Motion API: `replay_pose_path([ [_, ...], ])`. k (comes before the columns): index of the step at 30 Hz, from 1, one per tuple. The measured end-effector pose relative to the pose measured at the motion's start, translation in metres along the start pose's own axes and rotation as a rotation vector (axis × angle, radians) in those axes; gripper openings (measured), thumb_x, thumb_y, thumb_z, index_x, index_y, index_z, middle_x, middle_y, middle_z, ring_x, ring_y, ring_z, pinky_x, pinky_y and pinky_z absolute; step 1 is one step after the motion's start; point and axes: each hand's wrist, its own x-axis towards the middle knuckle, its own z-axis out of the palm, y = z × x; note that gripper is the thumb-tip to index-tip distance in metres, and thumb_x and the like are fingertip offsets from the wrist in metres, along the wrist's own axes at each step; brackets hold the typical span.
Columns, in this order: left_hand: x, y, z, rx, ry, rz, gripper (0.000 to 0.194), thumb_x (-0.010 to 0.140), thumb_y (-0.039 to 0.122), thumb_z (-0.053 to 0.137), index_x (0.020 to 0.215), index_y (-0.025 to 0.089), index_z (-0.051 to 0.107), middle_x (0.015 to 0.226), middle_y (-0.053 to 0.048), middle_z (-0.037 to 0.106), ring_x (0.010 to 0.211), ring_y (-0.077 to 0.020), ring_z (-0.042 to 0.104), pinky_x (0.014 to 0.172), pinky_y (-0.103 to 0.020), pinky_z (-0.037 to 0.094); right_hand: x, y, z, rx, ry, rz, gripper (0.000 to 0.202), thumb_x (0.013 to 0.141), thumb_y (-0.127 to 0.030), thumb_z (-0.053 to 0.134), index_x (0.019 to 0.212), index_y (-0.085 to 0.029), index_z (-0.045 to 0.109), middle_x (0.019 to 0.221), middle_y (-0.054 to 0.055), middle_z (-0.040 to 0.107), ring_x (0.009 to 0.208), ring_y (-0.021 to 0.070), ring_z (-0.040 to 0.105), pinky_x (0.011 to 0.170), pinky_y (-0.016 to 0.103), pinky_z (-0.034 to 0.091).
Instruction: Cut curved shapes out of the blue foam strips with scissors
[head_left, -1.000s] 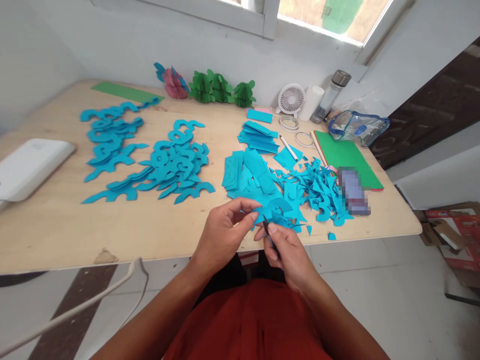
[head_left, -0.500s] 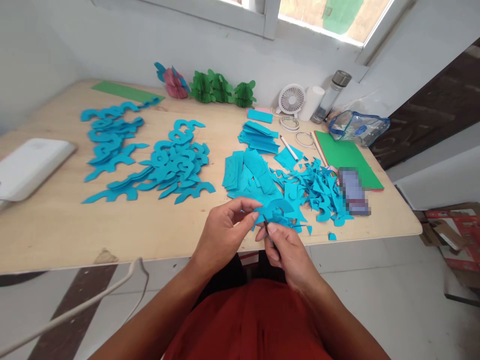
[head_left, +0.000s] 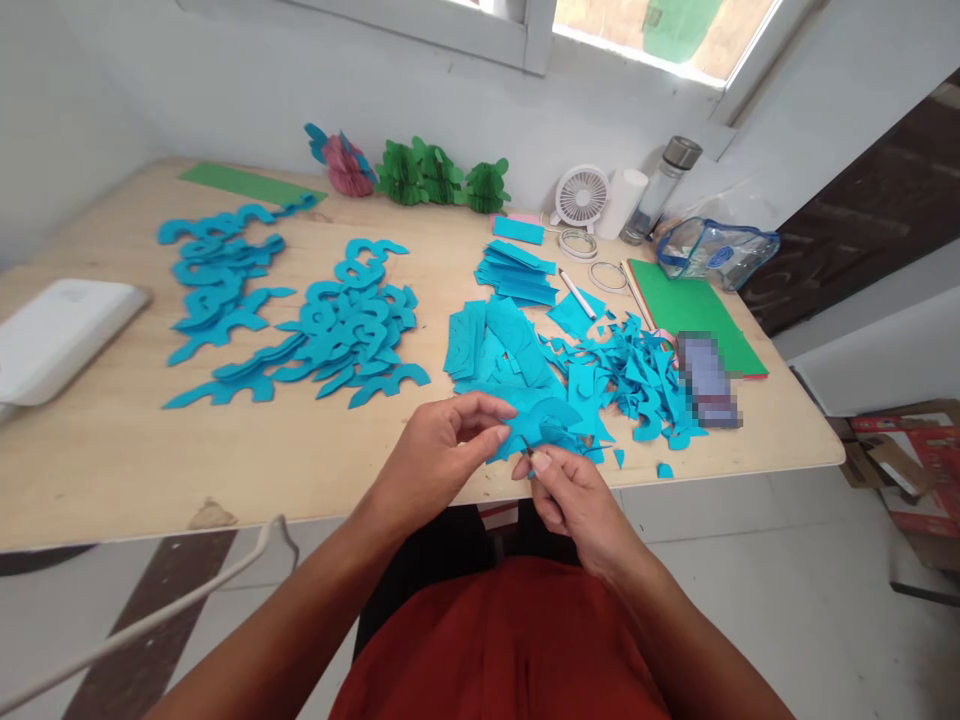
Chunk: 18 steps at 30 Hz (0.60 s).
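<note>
1. Pinching a blue cutout (head_left: 551,415) by its left end, the left hand (head_left: 444,447) has its thumb and fingertips pressed together on the paper, above the near edge of the table (head_left: 300,470)
2. The right hand (head_left: 568,490) is closed around a dark tool (head_left: 529,454) just below the cutout; fingers hide most of it, so its kind cannot be told
3. Beyond the hands, seen behind the cutout, lies a heap of blue sheets (head_left: 517,345), with scraps (head_left: 645,370) spread to its right
4. Farther back are blue strips (head_left: 517,270) and a pen (head_left: 577,294), the pen partly over a blue square (head_left: 568,318)
5. Wavy blue shapes (head_left: 352,325) lie in piles to the left, a white box (head_left: 67,335) farther left
6. Near the wall stand a pink ornament (head_left: 347,170), green ornaments (head_left: 431,175), a fan (head_left: 582,197) and a bottle (head_left: 662,190)
7. At the right, a pouch (head_left: 718,255) lies by green paper (head_left: 697,310)
</note>
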Motion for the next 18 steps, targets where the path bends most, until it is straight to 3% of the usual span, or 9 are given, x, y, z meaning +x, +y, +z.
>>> replay_pose_path([
  [5,0.006,0.006,-0.009,0.055,-0.113,-0.076,0.011,0.067,0.027,0.067,0.074,0.019,0.070,0.069,-0.001,0.071,0.066,-0.0167,0.063,0.061,-0.026,0.048,0.001,-0.006,-0.007,-0.049,-0.051,0.000,0.033,0.085,-0.049,0.054,0.077,-0.017,0.055,0.043,-0.012,0.028,0.037,0.0062,0.019,0.036,0.022,0.010],
  [18,0.007,0.004,-0.012,0.158,-0.254,-0.004,0.014,0.073,0.030,0.060,0.068,0.017,0.063,0.064,0.001,0.059,0.061,-0.0138,0.052,0.057,-0.026,0.042,0.005,-0.017,-0.031,-0.261,-0.202,0.030,0.033,0.088,-0.046,0.053,0.074,-0.016,0.057,0.047,-0.010,0.026,0.042,0.0071,0.021,0.040,0.023,0.013],
])
